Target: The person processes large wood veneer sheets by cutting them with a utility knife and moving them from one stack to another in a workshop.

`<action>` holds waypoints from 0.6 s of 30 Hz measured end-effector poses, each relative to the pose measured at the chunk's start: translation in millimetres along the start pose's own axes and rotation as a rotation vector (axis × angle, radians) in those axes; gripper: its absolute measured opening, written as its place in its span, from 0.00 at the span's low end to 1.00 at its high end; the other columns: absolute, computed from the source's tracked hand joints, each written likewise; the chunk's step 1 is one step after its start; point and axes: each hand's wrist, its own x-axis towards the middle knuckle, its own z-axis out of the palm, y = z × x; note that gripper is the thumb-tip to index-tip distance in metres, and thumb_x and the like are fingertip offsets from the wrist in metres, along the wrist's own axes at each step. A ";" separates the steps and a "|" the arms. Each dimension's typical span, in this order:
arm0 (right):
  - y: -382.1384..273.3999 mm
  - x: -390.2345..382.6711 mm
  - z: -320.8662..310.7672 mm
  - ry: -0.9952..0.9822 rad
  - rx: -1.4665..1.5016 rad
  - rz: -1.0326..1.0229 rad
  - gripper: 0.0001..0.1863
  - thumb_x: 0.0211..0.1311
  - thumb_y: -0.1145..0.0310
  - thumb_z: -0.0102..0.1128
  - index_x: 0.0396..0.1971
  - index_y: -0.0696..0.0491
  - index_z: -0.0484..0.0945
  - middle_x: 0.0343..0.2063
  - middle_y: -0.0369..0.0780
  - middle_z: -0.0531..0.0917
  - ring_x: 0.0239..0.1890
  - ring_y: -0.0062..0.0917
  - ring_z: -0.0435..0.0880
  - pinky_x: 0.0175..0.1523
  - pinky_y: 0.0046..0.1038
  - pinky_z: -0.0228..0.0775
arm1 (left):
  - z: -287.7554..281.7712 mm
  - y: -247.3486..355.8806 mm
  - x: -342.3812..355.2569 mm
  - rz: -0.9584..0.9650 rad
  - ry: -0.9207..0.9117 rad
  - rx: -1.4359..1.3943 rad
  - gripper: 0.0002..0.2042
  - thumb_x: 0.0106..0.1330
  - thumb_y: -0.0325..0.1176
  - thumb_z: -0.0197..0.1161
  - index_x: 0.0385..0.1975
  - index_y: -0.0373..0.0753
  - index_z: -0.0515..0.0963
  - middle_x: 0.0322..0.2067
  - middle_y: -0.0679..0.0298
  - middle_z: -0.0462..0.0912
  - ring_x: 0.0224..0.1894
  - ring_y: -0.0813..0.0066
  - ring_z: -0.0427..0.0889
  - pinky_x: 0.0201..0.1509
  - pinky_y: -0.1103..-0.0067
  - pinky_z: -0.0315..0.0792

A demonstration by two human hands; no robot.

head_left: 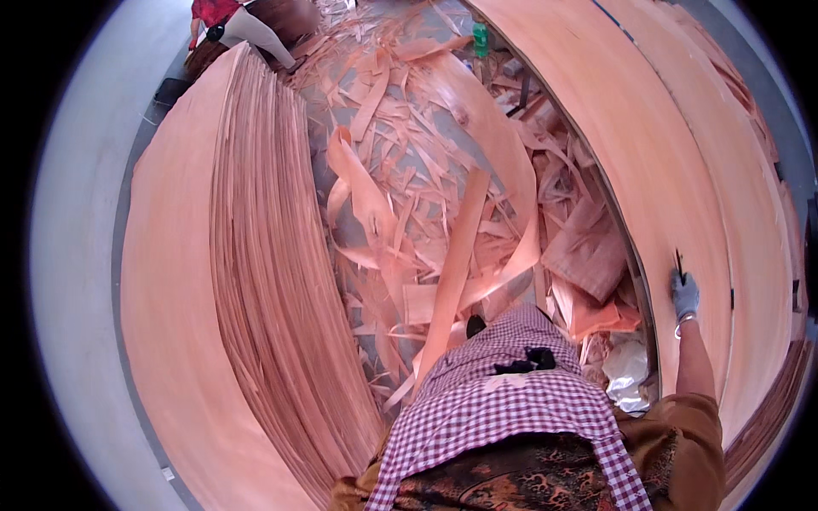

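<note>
My right hand (685, 296), in a pale grey glove, is closed around a thin dark knife-like tool (679, 264). The tool's narrow end points away from me; its exact kind is too small to make out. Beneath the hand lies a broad, pale orange wood veneer sheet (630, 136) on a long raised surface at my right. A dark seam runs lengthwise beside the hand, and a second veneer sheet (758, 281) lies beyond it. My left hand is out of the picture.
A tall stack of veneer sheets (273, 255) stands at my left. Torn veneer strips (400, 179) litter the floor between stack and table. A green bottle (481, 39) and a clear plastic bag (629, 375) are by the table's edge. Another person (243, 30) bends at the far left.
</note>
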 end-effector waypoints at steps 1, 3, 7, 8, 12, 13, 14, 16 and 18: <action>-3.2 1.8 2.6 0.036 0.020 0.005 0.29 0.58 0.43 0.53 0.20 0.59 0.70 0.16 0.47 0.73 0.20 0.35 0.72 0.28 0.37 0.62 | -2.0 -2.4 2.4 -0.038 0.010 0.002 0.08 0.62 0.37 0.52 0.30 0.42 0.76 0.28 0.66 0.77 0.27 0.73 0.74 0.28 0.76 0.67; -3.1 6.8 6.2 0.069 0.042 0.042 0.30 0.57 0.43 0.53 0.19 0.59 0.69 0.15 0.48 0.72 0.20 0.35 0.71 0.29 0.38 0.63 | -3.9 7.9 17.1 -0.089 0.018 0.006 0.09 0.62 0.37 0.52 0.31 0.41 0.76 0.29 0.65 0.78 0.28 0.72 0.74 0.30 0.76 0.68; 25.5 32.4 5.1 -0.125 0.282 0.196 0.23 0.56 0.47 0.58 0.20 0.53 0.71 0.11 0.37 0.72 0.13 0.24 0.70 0.17 0.30 0.59 | 6.7 60.7 53.2 -0.148 0.025 0.002 0.10 0.62 0.38 0.51 0.32 0.40 0.77 0.31 0.64 0.79 0.29 0.71 0.76 0.32 0.75 0.69; 25.0 35.8 3.8 -0.163 0.470 0.261 0.21 0.56 0.48 0.60 0.20 0.51 0.71 0.10 0.35 0.70 0.11 0.21 0.69 0.15 0.28 0.58 | 11.6 74.6 60.5 -0.149 0.025 -0.001 0.11 0.62 0.38 0.51 0.33 0.40 0.77 0.31 0.64 0.80 0.30 0.70 0.76 0.32 0.74 0.69; -56.2 92.0 -0.4 0.010 0.943 0.354 0.16 0.56 0.53 0.62 0.22 0.48 0.70 0.09 0.30 0.66 0.09 0.16 0.66 0.10 0.21 0.57 | 29.6 137.6 93.5 -0.130 -0.008 0.039 0.12 0.62 0.38 0.51 0.34 0.39 0.78 0.33 0.63 0.81 0.32 0.69 0.77 0.34 0.73 0.70; -84.2 112.9 7.8 -0.001 0.966 0.304 0.16 0.56 0.54 0.62 0.22 0.48 0.70 0.09 0.30 0.67 0.09 0.16 0.67 0.10 0.21 0.58 | 33.2 156.3 102.1 -0.113 -0.023 0.061 0.13 0.61 0.39 0.50 0.35 0.39 0.79 0.33 0.63 0.81 0.32 0.69 0.78 0.35 0.73 0.71; -116.2 139.4 18.3 -0.003 0.996 0.250 0.15 0.57 0.55 0.61 0.22 0.48 0.70 0.09 0.30 0.67 0.09 0.16 0.67 0.11 0.22 0.59 | 35.5 180.8 113.6 -0.081 -0.041 0.089 0.13 0.61 0.39 0.50 0.35 0.39 0.79 0.34 0.62 0.81 0.32 0.68 0.78 0.35 0.73 0.71; -205.8 192.3 46.4 -0.129 1.104 0.088 0.12 0.60 0.59 0.58 0.22 0.49 0.70 0.11 0.30 0.69 0.11 0.16 0.69 0.14 0.21 0.62 | 27.6 231.2 136.3 0.046 -0.071 0.253 0.14 0.61 0.39 0.50 0.36 0.38 0.79 0.35 0.62 0.82 0.33 0.67 0.79 0.36 0.72 0.72; -339.2 206.8 68.4 -0.402 1.184 -0.075 0.10 0.62 0.65 0.55 0.22 0.51 0.71 0.14 0.30 0.71 0.16 0.16 0.71 0.21 0.20 0.66 | 11.8 293.3 166.8 0.328 -0.051 0.676 0.15 0.61 0.39 0.50 0.36 0.38 0.80 0.36 0.61 0.83 0.34 0.67 0.79 0.37 0.72 0.72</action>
